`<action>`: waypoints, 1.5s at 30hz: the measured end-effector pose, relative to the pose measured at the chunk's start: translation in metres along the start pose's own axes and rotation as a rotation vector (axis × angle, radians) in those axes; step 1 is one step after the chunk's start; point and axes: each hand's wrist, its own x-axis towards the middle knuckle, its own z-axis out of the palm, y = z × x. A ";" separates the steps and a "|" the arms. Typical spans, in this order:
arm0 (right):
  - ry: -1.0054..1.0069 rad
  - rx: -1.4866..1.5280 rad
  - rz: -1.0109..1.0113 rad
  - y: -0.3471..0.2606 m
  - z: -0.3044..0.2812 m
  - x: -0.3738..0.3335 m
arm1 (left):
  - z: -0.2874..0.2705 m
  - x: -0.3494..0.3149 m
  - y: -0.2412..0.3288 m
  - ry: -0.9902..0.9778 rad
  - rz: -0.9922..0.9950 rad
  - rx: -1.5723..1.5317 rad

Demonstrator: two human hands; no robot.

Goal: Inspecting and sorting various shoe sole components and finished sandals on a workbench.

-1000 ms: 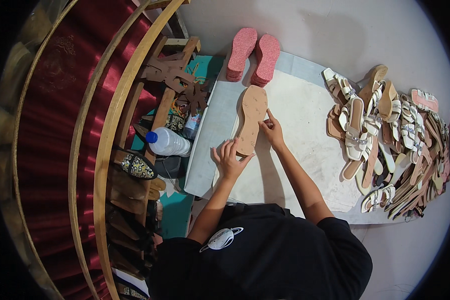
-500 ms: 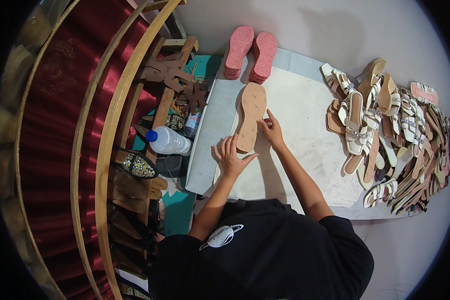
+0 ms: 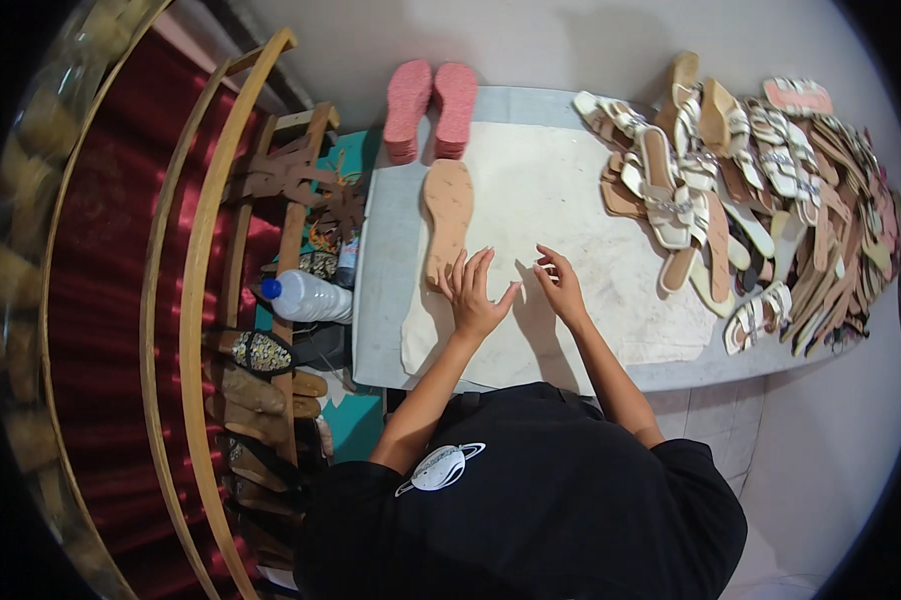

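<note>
A tan shoe sole (image 3: 449,205) with small printed marks lies lengthwise on the cream sheet (image 3: 516,190), towards its left side. My left hand (image 3: 479,300) is by the sole's near end with fingers spread; its fingertips overlap that end in the view, and I cannot tell whether they touch. To the right, my right hand (image 3: 563,290) hovers over the sheet, apart from the sole, fingers slightly bent and nothing in them. Beyond the sole stand two stacks of pink speckled soles, a left stack (image 3: 408,105) and a right stack (image 3: 455,105).
White strappy sandals (image 3: 671,200) and many loose soles (image 3: 841,260) crowd the table's right side. Left of the table (image 3: 376,300) are a clear bottle with a blue cap (image 3: 311,297), brown strap pieces (image 3: 281,175) and a wooden rack (image 3: 206,230) holding shoes. A wall closes off the far side.
My right hand has left the sole's right edge and moved over the bare sheet. My left hand stays near the sole's lower end, shifted slightly right of it. The whole view has shifted.
</note>
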 end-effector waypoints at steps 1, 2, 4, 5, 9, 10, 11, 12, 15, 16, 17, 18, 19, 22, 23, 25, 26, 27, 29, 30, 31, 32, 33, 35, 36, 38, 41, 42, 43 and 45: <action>0.020 0.006 0.020 0.001 -0.010 -0.006 | 0.006 0.000 0.009 -0.025 0.028 -0.032; 0.041 0.013 0.040 0.002 -0.020 -0.012 | 0.013 -0.001 0.018 -0.042 0.047 -0.047; 0.093 0.022 0.064 0.000 -0.041 -0.023 | 0.028 -0.003 0.039 -0.100 0.069 -0.082; 0.115 0.031 0.079 0.000 -0.053 -0.029 | 0.035 -0.004 0.049 -0.119 0.088 -0.098; 0.213 0.007 0.093 0.012 -0.110 -0.049 | 0.067 -0.003 0.103 -0.202 0.167 -0.194; 0.249 0.015 0.103 0.015 -0.126 -0.053 | 0.075 -0.002 0.117 -0.219 0.191 -0.211; 0.282 0.023 0.113 0.018 -0.141 -0.057 | 0.083 -0.001 0.131 -0.243 0.215 -0.231; 0.299 0.021 0.117 0.021 -0.156 -0.062 | 0.091 -0.001 0.145 -0.252 0.226 -0.241; 0.380 0.007 0.102 0.030 -0.198 -0.073 | 0.119 0.001 0.187 -0.291 0.274 -0.289; 0.393 0.007 0.105 0.034 -0.212 -0.076 | 0.130 0.001 0.200 -0.298 0.295 -0.306; 0.408 0.015 0.101 0.038 -0.225 -0.077 | 0.139 0.001 0.213 -0.303 0.315 -0.322; 0.423 0.022 0.098 0.042 -0.238 -0.079 | 0.148 0.001 0.226 -0.310 0.323 -0.327; 0.432 0.037 0.113 0.043 -0.250 -0.079 | 0.157 0.001 0.238 -0.338 0.335 -0.347; 0.488 -0.031 0.065 0.059 -0.286 -0.080 | 0.182 -0.001 0.270 -0.375 0.364 -0.367; 0.518 -0.058 0.068 0.065 -0.297 -0.080 | 0.191 -0.003 0.278 -0.380 0.368 -0.366; 0.548 -0.215 0.008 0.068 -0.316 -0.077 | 0.204 -0.005 0.292 -0.387 0.386 -0.356; 0.573 -0.370 -0.055 0.070 -0.325 -0.074 | 0.211 -0.004 0.298 -0.386 0.380 -0.354; 0.554 -0.466 -0.053 0.070 -0.332 -0.069 | 0.216 -0.005 0.303 -0.396 0.371 -0.345; 0.544 -0.578 -0.076 0.069 -0.340 -0.063 | 0.223 -0.010 0.311 -0.404 0.335 -0.324; 0.546 -0.692 -0.107 0.068 -0.342 -0.058 | 0.227 -0.011 0.313 -0.399 0.329 -0.318; 0.535 -0.805 -0.093 0.071 -0.343 -0.055 | 0.230 -0.013 0.314 -0.403 0.326 -0.298; 0.526 -0.799 -0.101 0.073 -0.345 -0.053 | 0.232 -0.014 0.315 -0.406 0.322 -0.278; 0.504 -0.844 -0.091 0.077 -0.346 -0.051 | 0.232 -0.014 0.316 -0.399 0.313 -0.269; 0.473 -0.883 -0.090 0.083 -0.350 -0.047 | 0.232 -0.013 0.318 -0.401 0.296 -0.270; 0.470 -0.895 -0.106 0.086 -0.353 -0.047 | 0.231 -0.013 0.318 -0.396 0.289 -0.262; 0.463 -0.903 -0.124 0.089 -0.359 -0.048 | 0.231 -0.010 0.319 -0.391 0.282 -0.267; 0.388 -0.790 0.037 0.068 -0.364 -0.051 | 0.228 -0.007 0.316 -0.372 0.274 -0.237; 0.386 -0.790 0.034 0.062 -0.365 -0.055 | 0.228 -0.008 0.316 -0.369 0.273 -0.235; 0.403 -0.728 0.060 0.056 -0.365 -0.059 | 0.228 -0.008 0.316 -0.356 0.274 -0.235; 0.424 -0.668 0.087 0.052 -0.365 -0.070 | 0.226 -0.008 0.322 -0.343 0.278 -0.238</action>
